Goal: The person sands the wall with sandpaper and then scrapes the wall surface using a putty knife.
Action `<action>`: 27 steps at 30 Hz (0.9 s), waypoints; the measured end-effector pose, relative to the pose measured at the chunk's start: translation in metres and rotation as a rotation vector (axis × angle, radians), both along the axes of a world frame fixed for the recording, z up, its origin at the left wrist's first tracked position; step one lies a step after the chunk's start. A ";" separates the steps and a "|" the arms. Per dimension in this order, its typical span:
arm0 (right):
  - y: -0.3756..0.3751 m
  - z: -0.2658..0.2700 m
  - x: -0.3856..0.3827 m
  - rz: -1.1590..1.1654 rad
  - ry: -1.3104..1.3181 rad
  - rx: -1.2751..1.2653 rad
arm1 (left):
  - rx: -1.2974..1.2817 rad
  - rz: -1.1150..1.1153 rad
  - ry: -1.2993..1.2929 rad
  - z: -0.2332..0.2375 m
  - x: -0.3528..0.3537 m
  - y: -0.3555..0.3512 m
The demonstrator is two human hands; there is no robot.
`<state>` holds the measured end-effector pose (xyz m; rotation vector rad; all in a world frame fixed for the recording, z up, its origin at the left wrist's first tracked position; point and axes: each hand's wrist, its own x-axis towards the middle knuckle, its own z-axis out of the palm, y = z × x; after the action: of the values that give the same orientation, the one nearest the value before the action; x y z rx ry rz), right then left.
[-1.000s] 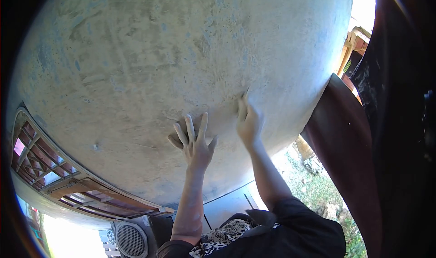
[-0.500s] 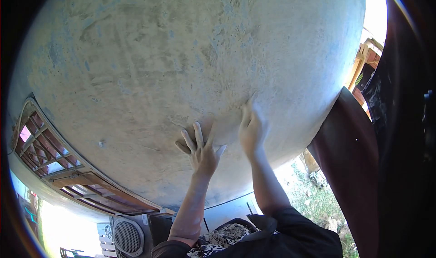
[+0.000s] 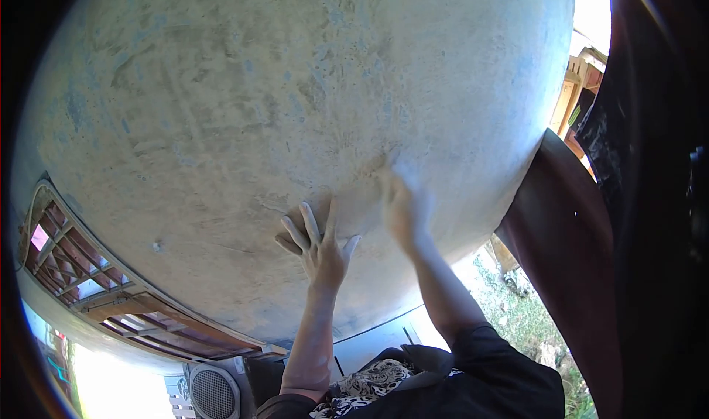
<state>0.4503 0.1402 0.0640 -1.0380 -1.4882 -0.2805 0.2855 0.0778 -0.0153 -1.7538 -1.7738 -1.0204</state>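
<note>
A large grey plastered wall (image 3: 221,138) with bluish patches fills most of the view, strongly curved by the lens. My left hand (image 3: 321,253) lies against it with fingers spread, holding nothing; pale dust coats the fingers. To its right, my right hand (image 3: 406,208) is at the wall, blurred by motion. Its fingers look curled together, and a small blurred shape shows at their tips. What they hold, if anything, I cannot make out. Just above both hands the plaster surface is rough and streaked.
A barred window opening (image 3: 74,249) with a wooden frame sits at lower left. Below it stands a speaker-like box with a round grille (image 3: 214,391). A dark brown curtain-like sheet (image 3: 565,256) hangs at right, with grass and rubble (image 3: 528,308) beside it.
My right hand has shifted slightly left and down and is more blurred. My left hand stays spread in the same spot on the wall. The whole view has moved a little.
</note>
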 end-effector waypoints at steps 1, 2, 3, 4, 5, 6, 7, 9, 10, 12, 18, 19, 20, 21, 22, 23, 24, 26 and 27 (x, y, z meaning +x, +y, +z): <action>-0.010 -0.014 -0.004 -0.005 0.004 -0.002 | -0.002 -0.005 0.004 -0.001 0.000 0.000; -0.020 -0.026 -0.008 0.036 -0.111 -0.061 | 0.032 -0.009 0.012 -0.002 0.000 0.001; -0.023 -0.033 -0.011 0.078 -0.222 -0.120 | 0.067 -0.013 0.023 -0.003 -0.002 0.002; -0.016 -0.038 -0.006 0.076 -0.212 -0.118 | 0.068 -0.016 0.033 -0.005 -0.004 0.001; -0.003 -0.042 0.007 -0.008 -0.118 -0.052 | 0.065 -0.015 0.058 -0.008 -0.006 0.001; 0.008 -0.041 0.020 -0.091 -0.025 0.013 | 0.061 -0.012 0.082 -0.008 -0.009 0.002; 0.015 -0.031 0.032 -0.127 0.063 -0.026 | 0.063 -0.014 0.086 -0.007 -0.011 0.003; 0.028 -0.008 0.048 -0.167 0.145 -0.077 | 0.002 0.012 0.093 -0.009 -0.010 0.002; 0.035 0.003 0.054 -0.189 0.222 -0.113 | -0.009 0.007 0.092 -0.011 -0.009 0.001; 0.029 0.008 0.053 -0.214 0.300 -0.157 | 0.015 -0.004 0.052 -0.010 -0.007 0.003; -0.013 -0.040 -0.019 0.151 -0.040 -0.019 | 0.028 0.002 0.044 -0.013 -0.006 0.003; -0.016 -0.052 -0.020 0.149 -0.036 -0.034 | 0.013 -0.001 0.047 -0.014 -0.007 0.002; -0.020 -0.064 -0.020 0.161 -0.086 -0.103 | 0.031 -0.009 0.076 -0.014 -0.009 0.000; -0.023 -0.072 -0.020 0.171 -0.136 -0.170 | 0.051 -0.020 0.106 -0.015 -0.012 -0.002; -0.020 -0.072 -0.013 0.167 -0.129 -0.179 | 0.042 -0.026 0.111 -0.019 -0.015 -0.004; -0.009 -0.066 -0.001 0.115 -0.048 -0.070 | 0.026 -0.021 0.128 -0.024 -0.019 -0.005; 0.002 -0.059 0.012 0.064 0.031 0.035 | 0.005 -0.014 0.143 -0.029 -0.022 -0.006; 0.018 -0.027 0.039 -0.049 0.203 -0.091 | 0.009 -0.004 0.127 -0.038 -0.024 -0.005; 0.035 -0.007 0.046 -0.070 0.310 -0.012 | 0.027 0.009 0.114 -0.041 -0.022 -0.003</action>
<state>0.4962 0.1747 0.0569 -1.0915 -1.1779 -0.1519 0.2635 0.0745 -0.0561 -1.7493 -1.6893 -0.9180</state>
